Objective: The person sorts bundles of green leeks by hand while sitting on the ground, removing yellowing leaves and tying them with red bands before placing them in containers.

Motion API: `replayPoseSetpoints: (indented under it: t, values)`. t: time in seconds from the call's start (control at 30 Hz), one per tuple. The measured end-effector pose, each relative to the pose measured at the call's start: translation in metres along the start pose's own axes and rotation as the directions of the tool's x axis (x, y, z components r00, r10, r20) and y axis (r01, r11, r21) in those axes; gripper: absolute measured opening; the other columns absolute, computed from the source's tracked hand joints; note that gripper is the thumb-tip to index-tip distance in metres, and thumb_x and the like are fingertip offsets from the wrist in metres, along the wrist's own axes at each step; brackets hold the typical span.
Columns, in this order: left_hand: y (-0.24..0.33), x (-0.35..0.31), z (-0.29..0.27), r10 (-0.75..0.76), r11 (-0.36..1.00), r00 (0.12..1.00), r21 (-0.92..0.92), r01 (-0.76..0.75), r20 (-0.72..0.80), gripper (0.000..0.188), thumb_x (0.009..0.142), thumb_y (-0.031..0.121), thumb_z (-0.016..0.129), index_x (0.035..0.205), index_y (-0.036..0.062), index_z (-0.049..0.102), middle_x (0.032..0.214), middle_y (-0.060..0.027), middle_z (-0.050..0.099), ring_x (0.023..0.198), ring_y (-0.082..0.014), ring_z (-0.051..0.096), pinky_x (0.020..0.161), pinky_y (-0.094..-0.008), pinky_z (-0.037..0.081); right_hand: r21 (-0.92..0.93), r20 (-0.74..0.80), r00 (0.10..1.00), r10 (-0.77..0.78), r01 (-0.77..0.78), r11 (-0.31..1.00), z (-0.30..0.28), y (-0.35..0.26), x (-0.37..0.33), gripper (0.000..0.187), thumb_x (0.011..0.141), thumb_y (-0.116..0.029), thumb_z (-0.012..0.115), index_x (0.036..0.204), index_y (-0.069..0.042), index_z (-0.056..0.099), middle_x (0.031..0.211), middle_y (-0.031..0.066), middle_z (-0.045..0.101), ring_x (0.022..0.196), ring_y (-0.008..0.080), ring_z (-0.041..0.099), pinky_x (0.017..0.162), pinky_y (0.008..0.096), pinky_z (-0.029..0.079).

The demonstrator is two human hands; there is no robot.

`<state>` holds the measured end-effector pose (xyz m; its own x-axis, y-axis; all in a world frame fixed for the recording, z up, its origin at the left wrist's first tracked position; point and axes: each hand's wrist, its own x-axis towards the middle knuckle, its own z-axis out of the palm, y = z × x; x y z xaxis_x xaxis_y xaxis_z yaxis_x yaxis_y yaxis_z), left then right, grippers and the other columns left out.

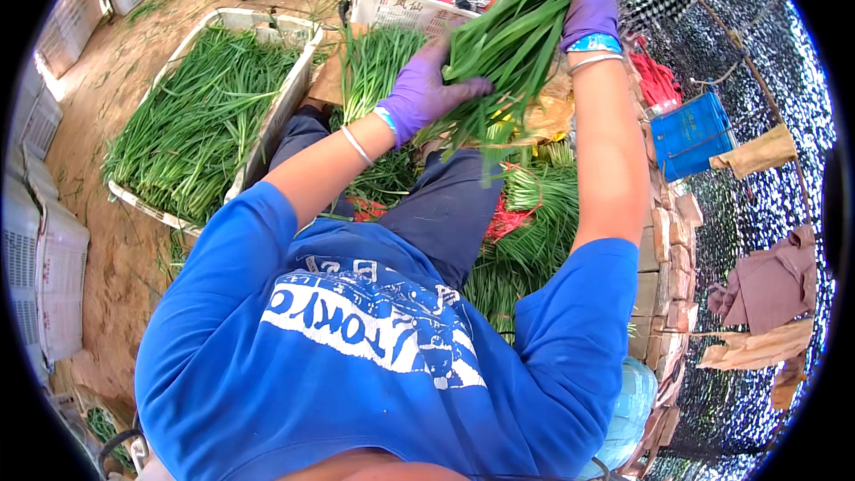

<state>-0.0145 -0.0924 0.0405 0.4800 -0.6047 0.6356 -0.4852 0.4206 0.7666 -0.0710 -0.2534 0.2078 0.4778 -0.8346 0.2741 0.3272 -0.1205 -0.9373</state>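
A large loose bunch of long green garlic chives (521,31) is held up in front of me, its leaves hanging toward my lap. My right hand (590,7), in a purple glove, is closed around the bunch at its upper right. Gloved in purple too, my left hand (423,93) cups the lower left side of the leaves. Its thumb lies across the front, while some of its fingers are hidden. Below and beside the hands are more chives (383,58) and tied bundles of chives (543,200) with red ties (508,221).
A white crate (116,189) full of chives stands at my left. Ahead is another white crate (392,9) with bags and red material. Stacked crates (62,276) line the far left. At right are a brick edge (663,249), a blue book-like object (693,135) and dark netting (757,214).
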Motion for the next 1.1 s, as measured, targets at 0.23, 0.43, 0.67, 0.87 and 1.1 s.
replayPoseSetpoints:
  t: [0.23,0.43,0.67,0.87,1.1]
  values:
    - [0.004,-0.004,-0.007,0.002,0.913,1.000,-0.409,-0.002,0.000,0.025,0.086,0.011,0.056,0.109,0.0014,0.055,0.092,-0.0005,0.060,0.086,-0.0075,0.053,0.079,-0.0215,0.042,0.060,-0.014,0.999,0.053,-0.052,0.997,-0.009,0.015,0.005,0.017,0.075,-0.021,0.063,0.077,-0.005,0.062,0.065,0.0066,0.059,0.052,0.0208,0.056,0.050,0.0317,0.047]
    - [0.013,-0.017,-0.029,-0.261,0.713,0.942,-0.616,0.335,0.211,0.035,0.084,0.020,0.058,0.113,0.0009,0.054,0.101,-0.0011,0.059,0.090,-0.0077,0.052,0.083,-0.0228,0.040,0.143,0.017,0.990,0.138,-0.139,0.980,-0.031,0.051,0.039,0.020,0.077,-0.020,0.059,0.082,-0.001,0.062,0.078,0.0116,0.062,0.063,0.0231,0.059,0.059,0.0344,0.051]
    - [0.006,-0.023,-0.049,-0.167,0.818,0.950,-0.500,0.283,0.265,0.040,0.085,0.015,0.054,0.121,-0.0017,0.047,0.118,-0.0042,0.052,0.105,-0.0107,0.047,0.093,-0.0246,0.035,0.132,-0.058,0.983,0.172,-0.163,0.978,-0.026,0.065,0.035,0.021,0.076,-0.018,0.059,0.086,0.000,0.061,0.079,0.0131,0.062,0.062,0.0242,0.058,0.058,0.0350,0.050]
    - [-0.023,-0.030,-0.051,-0.209,0.768,0.935,-0.544,0.339,0.288,0.035,0.086,0.017,0.053,0.116,-0.0010,0.051,0.120,-0.0097,0.052,0.104,-0.0150,0.050,0.092,-0.0282,0.038,0.080,-0.131,0.983,0.127,-0.117,0.990,-0.030,0.056,0.021,0.025,0.078,-0.018,0.055,0.093,0.002,0.059,0.081,0.0136,0.062,0.065,0.0252,0.059,0.059,0.0356,0.050]
    - [-0.027,-0.054,-0.066,-0.141,0.889,0.936,-0.376,0.263,0.322,0.038,0.093,0.025,0.037,0.119,-0.0011,0.045,0.110,-0.0109,0.058,0.109,-0.0190,0.049,0.099,-0.0315,0.030,0.071,0.035,0.992,0.125,-0.128,0.989,-0.076,0.059,0.049,0.032,0.083,-0.023,0.049,0.101,0.003,0.054,0.098,0.0176,0.059,0.080,0.0297,0.058,0.071,0.0384,0.047]
